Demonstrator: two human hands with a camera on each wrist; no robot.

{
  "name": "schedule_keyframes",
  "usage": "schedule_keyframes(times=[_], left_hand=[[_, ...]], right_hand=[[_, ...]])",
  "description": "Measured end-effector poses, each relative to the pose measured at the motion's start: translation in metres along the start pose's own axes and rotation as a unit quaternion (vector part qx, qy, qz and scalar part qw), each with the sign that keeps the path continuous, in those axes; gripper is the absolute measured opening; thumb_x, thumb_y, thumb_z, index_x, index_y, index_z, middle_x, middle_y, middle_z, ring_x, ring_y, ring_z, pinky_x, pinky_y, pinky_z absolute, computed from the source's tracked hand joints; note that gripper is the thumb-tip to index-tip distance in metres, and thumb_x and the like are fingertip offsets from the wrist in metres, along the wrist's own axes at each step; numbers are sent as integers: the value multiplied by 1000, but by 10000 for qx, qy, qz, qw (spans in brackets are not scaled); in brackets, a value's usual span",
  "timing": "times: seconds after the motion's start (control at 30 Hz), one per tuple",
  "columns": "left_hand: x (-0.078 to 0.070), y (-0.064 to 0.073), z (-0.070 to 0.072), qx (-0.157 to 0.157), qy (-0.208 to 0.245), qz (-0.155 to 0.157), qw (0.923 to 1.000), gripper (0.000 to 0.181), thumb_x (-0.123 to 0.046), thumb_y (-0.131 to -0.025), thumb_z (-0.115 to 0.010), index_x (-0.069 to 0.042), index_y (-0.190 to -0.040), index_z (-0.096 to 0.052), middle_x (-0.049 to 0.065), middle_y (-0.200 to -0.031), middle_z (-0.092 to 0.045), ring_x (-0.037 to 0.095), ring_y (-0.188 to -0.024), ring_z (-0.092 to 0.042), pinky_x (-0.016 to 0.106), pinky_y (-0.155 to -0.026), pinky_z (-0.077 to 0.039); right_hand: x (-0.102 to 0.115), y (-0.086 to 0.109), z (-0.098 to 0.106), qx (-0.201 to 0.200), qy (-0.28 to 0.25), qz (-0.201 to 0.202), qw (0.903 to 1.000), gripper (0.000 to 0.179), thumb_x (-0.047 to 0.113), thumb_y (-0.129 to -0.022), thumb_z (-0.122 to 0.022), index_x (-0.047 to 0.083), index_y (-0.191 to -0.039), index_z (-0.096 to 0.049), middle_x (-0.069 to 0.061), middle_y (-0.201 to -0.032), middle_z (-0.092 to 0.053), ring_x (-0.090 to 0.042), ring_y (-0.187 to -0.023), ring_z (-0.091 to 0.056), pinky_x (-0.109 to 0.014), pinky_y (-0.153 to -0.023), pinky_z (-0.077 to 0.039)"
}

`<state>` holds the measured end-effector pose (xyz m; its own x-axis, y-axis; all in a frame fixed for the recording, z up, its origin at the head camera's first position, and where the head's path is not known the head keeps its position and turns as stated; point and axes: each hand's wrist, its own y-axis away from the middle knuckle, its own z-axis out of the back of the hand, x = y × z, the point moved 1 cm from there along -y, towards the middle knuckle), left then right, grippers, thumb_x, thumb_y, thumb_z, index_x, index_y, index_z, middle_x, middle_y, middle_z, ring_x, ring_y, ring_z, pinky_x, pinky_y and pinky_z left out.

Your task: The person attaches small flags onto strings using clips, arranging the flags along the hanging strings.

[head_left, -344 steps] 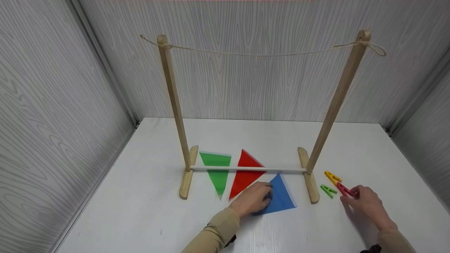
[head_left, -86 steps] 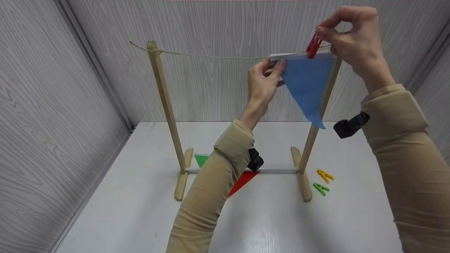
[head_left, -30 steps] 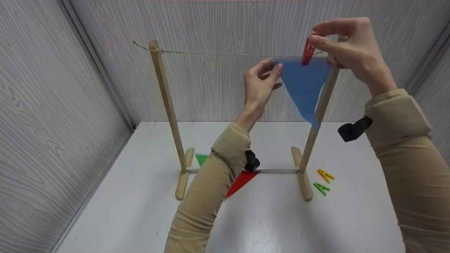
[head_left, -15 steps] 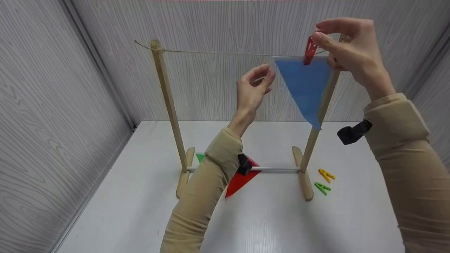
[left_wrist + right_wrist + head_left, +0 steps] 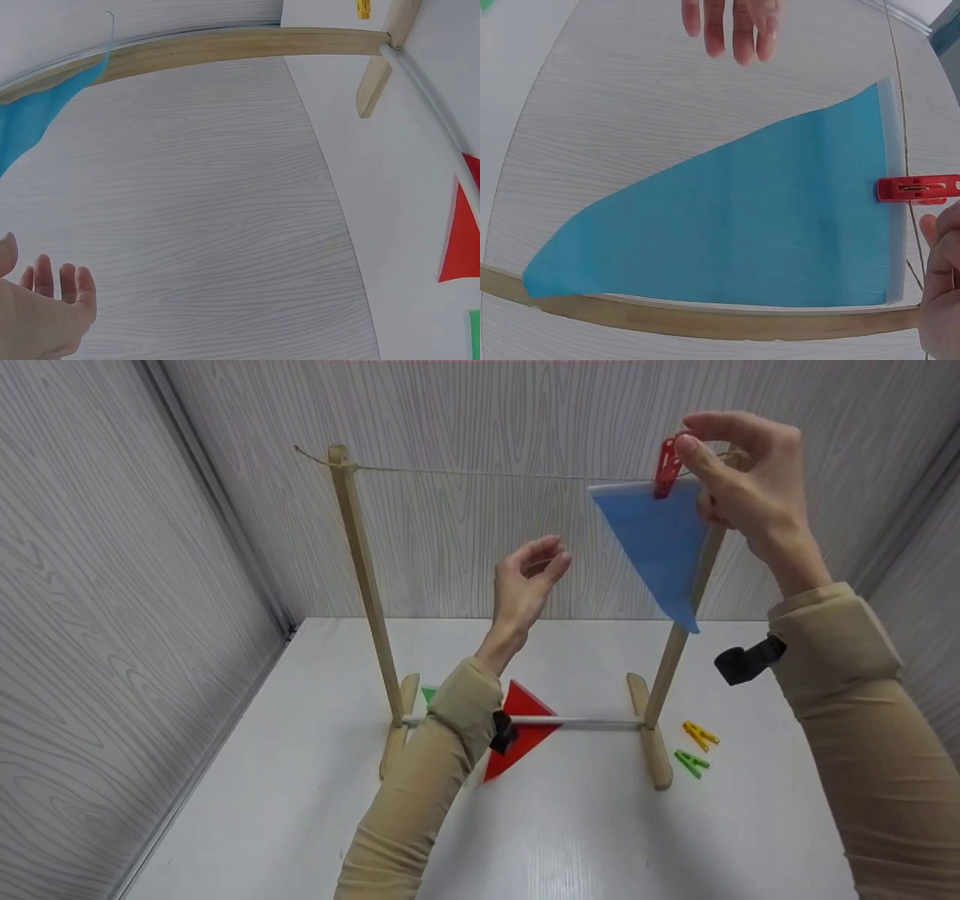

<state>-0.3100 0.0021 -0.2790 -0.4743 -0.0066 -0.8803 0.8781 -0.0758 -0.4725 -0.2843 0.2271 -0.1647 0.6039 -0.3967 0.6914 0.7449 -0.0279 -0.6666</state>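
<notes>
As the right hand (image 5: pixel 757 476) pinches one peg (image 5: pixel 665 472), three flags (image 5: pixel 660 544)

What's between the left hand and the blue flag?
Nothing: in the head view, only the grey wall behind shows between the left hand and the blue flag.

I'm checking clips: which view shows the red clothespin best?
The right wrist view: the red clothespin is largest there, spring visible, on the blue flag. The head view shows it smaller, pinched by the right hand; the left wrist view misses it.
</notes>
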Motion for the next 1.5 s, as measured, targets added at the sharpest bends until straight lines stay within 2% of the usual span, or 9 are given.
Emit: schedule_keyframes(times=[0.23,0.47,0.57,0.77,0.83,1.03,1.17,1.33,1.5], left_hand=[[18,7,8,71,-217,181,9996,38,-12,-98,-65,1,-133,-60,18,-128,-66,26,-121,-62,27,-103,-52],[39,16,18,156,-444,281,9985,38,-12,-97,-66,1,-132,-61,19,-126,-67,27,-122,-62,31,-106,-52],[48,21,23,182,-517,344,9979,37,-11,-97,-66,1,-132,-62,19,-127,-67,28,-122,-62,33,-106,-52],[69,34,31,301,-777,473,9954,36,-11,-98,-65,0,-131,-62,18,-128,-67,29,-123,-62,42,-109,-49],[77,38,34,347,-933,500,9938,36,-12,-98,-66,0,-131,-62,19,-128,-67,31,-124,-62,45,-111,-48],[98,49,38,548,-1223,502,9897,37,-12,-97,-66,0,-131,-62,20,-129,-67,34,-125,-60,47,-111,-47],[109,57,39,717,-1350,566,9866,37,-13,-97,-66,-1,-132,-61,18,-130,-66,34,-127,-58,46,-112,-46],[121,67,41,863,-1588,678,9812,36,-13,-98,-65,-1,-131,-62,18,-133,-66,33,-128,-57,48,-112,-45],[134,78,42,1040,-1886,902,9723,36,-12,-98,-63,-3,-133,-61,16,-136,-64,32,-129,-55,47,-112,-46]], right_hand=[[-3,9,-3,-368,-328,417,9979,27,18,-95,-70,14,-121,-71,1,-112,-71,-4,-38,-42,-15,-39,-34],[-12,19,-3,-616,-627,497,9949,30,15,-94,-71,10,-123,-70,1,-114,-73,-5,-38,-43,-15,-38,-33],[-16,23,-4,-688,-946,604,9913,30,12,-93,-71,8,-123,-70,-3,-115,-73,-6,-38,-46,-14,-38,-33],[-26,34,-7,-740,-1264,941,9847,32,6,-93,-69,3,-125,-68,-6,-120,-70,-5,-41,-50,-13,-38,-35],[-29,38,-9,-764,-1428,925,9825,33,5,-93,-69,1,-126,-67,-6,-121,-70,-5,-42,-51,-13,-39,-36],[-40,50,-13,-868,-1960,896,9726,34,3,-92,-70,0,-125,-67,-9,-121,-71,-7,-44,-54,-13,-40,-37],[-47,60,-18,-1068,-1978,1015,9691,33,5,-92,-72,0,-124,-67,-11,-119,-70,-8,-46,-56,-13,-40,-37],[-60,75,-29,-1132,-2227,1102,9620,31,-2,-92,-68,-4,-122,-65,-15,-105,-68,-10,-46,-54,-15,-39,-36],[-78,95,-41,-1042,-2315,986,9622,28,-6,-93,-63,-7,-121,-64,-13,-100,-68,-12,-48,-54,-16,-39,-37]])
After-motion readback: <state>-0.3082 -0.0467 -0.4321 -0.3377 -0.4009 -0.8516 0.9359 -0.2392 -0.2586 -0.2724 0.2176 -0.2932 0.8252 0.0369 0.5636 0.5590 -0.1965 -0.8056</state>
